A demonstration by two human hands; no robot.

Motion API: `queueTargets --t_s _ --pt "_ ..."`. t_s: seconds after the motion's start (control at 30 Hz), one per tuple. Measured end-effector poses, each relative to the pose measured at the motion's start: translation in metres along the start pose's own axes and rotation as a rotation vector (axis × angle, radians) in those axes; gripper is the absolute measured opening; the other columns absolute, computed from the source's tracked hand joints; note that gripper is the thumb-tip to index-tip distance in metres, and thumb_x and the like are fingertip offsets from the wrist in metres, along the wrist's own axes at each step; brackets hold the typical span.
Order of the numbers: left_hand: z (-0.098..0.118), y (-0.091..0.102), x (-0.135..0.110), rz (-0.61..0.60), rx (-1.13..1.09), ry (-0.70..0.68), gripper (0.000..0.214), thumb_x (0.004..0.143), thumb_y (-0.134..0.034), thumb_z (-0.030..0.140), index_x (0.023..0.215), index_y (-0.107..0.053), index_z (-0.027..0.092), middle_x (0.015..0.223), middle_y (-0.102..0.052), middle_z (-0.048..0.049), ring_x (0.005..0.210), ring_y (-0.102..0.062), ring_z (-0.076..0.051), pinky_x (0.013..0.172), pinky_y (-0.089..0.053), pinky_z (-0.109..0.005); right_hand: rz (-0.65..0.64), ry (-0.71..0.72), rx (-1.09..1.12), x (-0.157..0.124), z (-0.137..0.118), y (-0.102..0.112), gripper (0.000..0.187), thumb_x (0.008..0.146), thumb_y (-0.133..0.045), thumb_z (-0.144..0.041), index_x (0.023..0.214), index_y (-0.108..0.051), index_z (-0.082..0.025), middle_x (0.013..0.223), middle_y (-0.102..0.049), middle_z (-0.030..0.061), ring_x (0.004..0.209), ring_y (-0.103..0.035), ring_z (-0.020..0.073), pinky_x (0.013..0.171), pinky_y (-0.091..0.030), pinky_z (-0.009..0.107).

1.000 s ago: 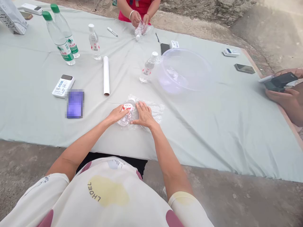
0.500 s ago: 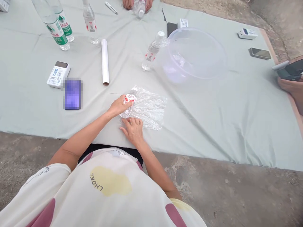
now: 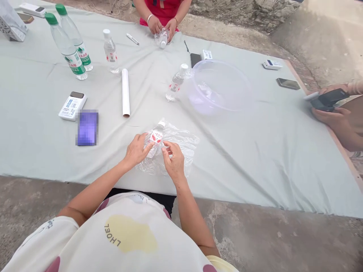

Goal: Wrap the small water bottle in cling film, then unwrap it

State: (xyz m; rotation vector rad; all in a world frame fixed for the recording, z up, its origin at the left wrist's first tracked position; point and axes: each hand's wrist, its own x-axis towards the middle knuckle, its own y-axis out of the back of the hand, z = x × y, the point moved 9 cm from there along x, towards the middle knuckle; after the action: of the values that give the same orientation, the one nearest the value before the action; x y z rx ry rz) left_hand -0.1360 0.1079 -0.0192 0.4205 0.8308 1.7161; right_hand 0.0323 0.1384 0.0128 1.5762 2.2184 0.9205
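Water bottle (image 3: 154, 136): we hold it tilted on clear plastic film (image 3: 183, 141) | left fingers (image 3: 144, 145) clenched around its label, as earlier | right fingers (image 3: 166, 150), spread flat earlier, now pinch the film beside it | film now bunched around the bottle, on the cloth-covered surface (image 3: 241, 162)

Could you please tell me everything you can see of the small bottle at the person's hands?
The small water bottle is clear plastic with a white cap and a red-and-white label. It slants, cap pointing away, over crumpled clear plastic film. The left hand holds its side; the right hand touches it.
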Motion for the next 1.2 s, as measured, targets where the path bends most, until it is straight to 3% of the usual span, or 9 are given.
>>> queueTargets --t_s 0.13,0.27,0.4,0.5,0.57,0.7,0.83,1.0,1.2 --pt "-0.037 0.023 -0.015 0.152 0.021 0.106 0.040 0.097 -0.043 0.038 0.128 -0.057 0.016 0.115 -0.060 -0.0118 0.089 -0.062 -0.022 0.085 -0.048 -0.038 0.031 -0.022 0.070 0.032 0.013 -0.002 0.036 0.096 -0.039 -0.040 0.113 -0.066 -0.023 0.115 -0.066 0.0087 0.097 -0.064 0.0215 0.081 -0.055 0.035" --pt "-0.049 0.026 -0.028 0.146 0.161 0.102 0.032 0.094 -0.046 0.034 0.114 -0.063 0.016 0.108 -0.062 -0.0124 0.099 -0.060 -0.027 0.087 -0.046 -0.040 0.073 -0.003 -0.027 0.089 0.029 0.004 0.042 0.092 -0.033 -0.021 0.120 -0.064 -0.021 0.120 -0.064 0.0104 0.105 -0.062 0.0227 0.093 -0.051 0.039" --pt "-0.043 0.016 -0.037 0.114 0.278 0.106 0.028 0.091 -0.054 0.039 0.102 -0.065 0.016 0.101 -0.061 -0.0130 0.101 -0.058 -0.031 0.084 -0.046 -0.041 -0.166 0.125 -0.249 0.146 0.028 -0.013 0.055 0.087 -0.033 -0.009 0.129 -0.063 -0.027 0.136 -0.053 0.0074 0.103 -0.061 0.0228 0.091 -0.049 0.041" --pt "-0.037 0.006 -0.040 0.074 0.339 0.084 0.020 0.087 -0.059 0.036 0.092 -0.064 0.017 0.097 -0.060 -0.0123 0.096 -0.058 -0.030 0.081 -0.045 -0.041 -0.366 0.152 -0.288 0.169 0.028 -0.032 0.039 0.084 -0.046 -0.012 0.105 -0.075 -0.027 0.134 -0.056 0.0054 0.095 -0.061 0.0227 0.090 -0.048 0.040" --pt "-0.033 0.001 -0.041 0.054 0.355 0.048 0.011 0.087 -0.057 0.028 0.085 -0.062 0.018 0.095 -0.061 -0.0111 0.093 -0.058 -0.029 0.079 -0.044 -0.040 -0.390 0.128 -0.237 0.178 0.030 -0.037 0.027 0.081 -0.053 -0.016 0.089 -0.077 -0.025 0.120 -0.062 0.0065 0.094 -0.060 0.0229 0.092 -0.046 0.039" --pt "-0.031 0.004 -0.043 0.118 0.204 -0.008 0.012 0.089 -0.047 0.018 0.080 -0.055 0.020 0.089 -0.062 -0.0074 0.086 -0.059 -0.024 0.077 -0.046 -0.037 -0.301 0.007 -0.150 0.182 0.043 -0.032 0.028 0.079 -0.050 -0.019 0.090 -0.076 -0.023 0.094 -0.066 0.0060 0.087 -0.061 0.0214 0.086 -0.049 0.037" --pt "-0.026 0.008 -0.049 0.221 -0.060 -0.080 0.012 0.092 -0.043 0.021 0.083 -0.050 0.021 0.104 -0.065 -0.0080 0.092 -0.063 -0.019 0.081 -0.051 -0.034 -0.277 -0.151 -0.011 0.169 0.065 -0.029 0.031 0.078 -0.048 -0.024 0.095 -0.073 -0.021 0.080 -0.068 0.0024 0.069 -0.062 0.0168 0.067 -0.051 0.030" --pt "-0.012 -0.003 -0.056 0.231 -0.117 -0.198 0.018 0.098 -0.040 0.027 0.085 -0.052 0.022 0.119 -0.067 -0.0090 0.103 -0.066 -0.018 0.080 -0.055 -0.032 -0.285 -0.220 0.144 0.147 0.086 -0.026 0.033 0.078 -0.049 -0.029 0.098 -0.072 -0.018 0.084 -0.073 0.0038 0.079 -0.067 0.0161 0.069 -0.052 0.026" --pt "0.013 -0.011 -0.064 0.294 0.021 -0.436 0.016 0.096 -0.046 0.022 0.099 -0.061 0.021 0.118 -0.070 -0.0107 0.118 -0.064 -0.022 0.098 -0.053 -0.039 -0.266 -0.273 0.132 0.135 0.099 -0.007 0.041 0.071 -0.045 -0.017 0.100 -0.075 -0.019 0.089 -0.075 0.0055 0.087 -0.068 0.0197 0.077 -0.052 0.032"
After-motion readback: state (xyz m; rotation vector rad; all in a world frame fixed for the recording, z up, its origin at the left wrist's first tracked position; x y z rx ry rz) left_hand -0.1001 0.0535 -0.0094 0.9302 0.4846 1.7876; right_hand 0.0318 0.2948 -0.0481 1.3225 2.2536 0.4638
